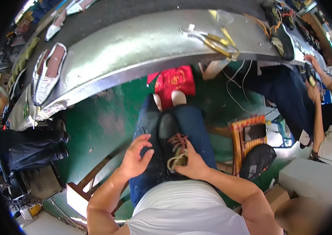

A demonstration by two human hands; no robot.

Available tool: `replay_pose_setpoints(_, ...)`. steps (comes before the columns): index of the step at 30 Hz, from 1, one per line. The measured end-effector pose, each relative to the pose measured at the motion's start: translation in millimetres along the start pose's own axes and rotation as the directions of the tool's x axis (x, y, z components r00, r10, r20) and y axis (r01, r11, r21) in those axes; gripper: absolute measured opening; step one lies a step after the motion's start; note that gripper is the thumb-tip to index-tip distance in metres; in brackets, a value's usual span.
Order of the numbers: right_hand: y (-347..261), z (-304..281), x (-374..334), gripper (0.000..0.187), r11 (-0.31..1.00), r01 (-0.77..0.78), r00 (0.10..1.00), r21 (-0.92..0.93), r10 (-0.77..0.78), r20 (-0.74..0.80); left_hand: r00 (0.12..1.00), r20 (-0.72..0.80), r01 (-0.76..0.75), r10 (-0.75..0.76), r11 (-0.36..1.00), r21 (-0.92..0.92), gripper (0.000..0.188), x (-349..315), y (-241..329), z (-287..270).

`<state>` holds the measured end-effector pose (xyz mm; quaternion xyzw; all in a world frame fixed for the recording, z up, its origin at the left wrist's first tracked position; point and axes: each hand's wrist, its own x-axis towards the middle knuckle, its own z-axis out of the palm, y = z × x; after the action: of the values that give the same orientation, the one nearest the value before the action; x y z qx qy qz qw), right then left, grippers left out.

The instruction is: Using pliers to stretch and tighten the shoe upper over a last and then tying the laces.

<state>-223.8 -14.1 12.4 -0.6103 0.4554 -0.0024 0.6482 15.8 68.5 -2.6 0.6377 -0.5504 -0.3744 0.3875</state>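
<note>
A black shoe (168, 127) lies on my lap with its toe pointing toward the bench. Reddish-brown laces (178, 140) cross its front, and a loop of tan cord (177, 159) stands at its opening. My right hand (194, 161) grips the shoe's right side near the heel, thumb along the laces. To the left of the shoe, my left hand (137, 157) hovers above my thigh, holding nothing, its fingers curved and apart from the thumb.
Beyond my knees curves a metal-topped bench (134, 39) with yellow-handled pincers (213, 41) and white shoe uppers (50, 74). A red bag (183, 80) lies under my feet. An orange wooden frame (236, 145) stands at right. Co-workers sit on both sides.
</note>
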Motion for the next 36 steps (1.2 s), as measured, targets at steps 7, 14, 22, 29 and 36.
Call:
replay_pose_setpoints(7, -23, -87, -3, 0.1, 0.692, 0.159, 0.92, 0.704, -0.364, 0.149, 0.991, -0.076, 0.095, -0.109, 0.981, -0.167, 0.02, 25, 17, -62)
replay_pose_setpoints(14, -127, -185, 57, 0.047, 0.534, 0.563, 0.813, 0.631, -0.494, -0.307, 0.98, -0.193, 0.004, -0.044, 0.979, -0.206, 0.02, 91, 28, -116)
replay_pose_setpoints(22, -285, -341, 186, 0.033, 0.575, 0.579, 0.814, 0.578, -0.371, -0.447, 0.953, -0.304, -0.052, -0.004, 0.983, -0.176, 0.022, 141, 39, -169)
replay_pose_setpoints(29, -301, -472, 326, 0.042, 0.813, 0.522, 0.598, 0.258, -0.133, -0.79, 0.637, -0.65, 0.32, 0.415, 0.625, 0.712, 0.029, 144, 5, -297)
replay_pose_setpoints(36, -284, -492, 337, 0.061, 0.935, -0.094, 0.603, -0.342, -0.221, -0.767, 0.768, -0.546, 0.007, 0.336, 0.848, 0.531, 0.04, 204, 6, -321)
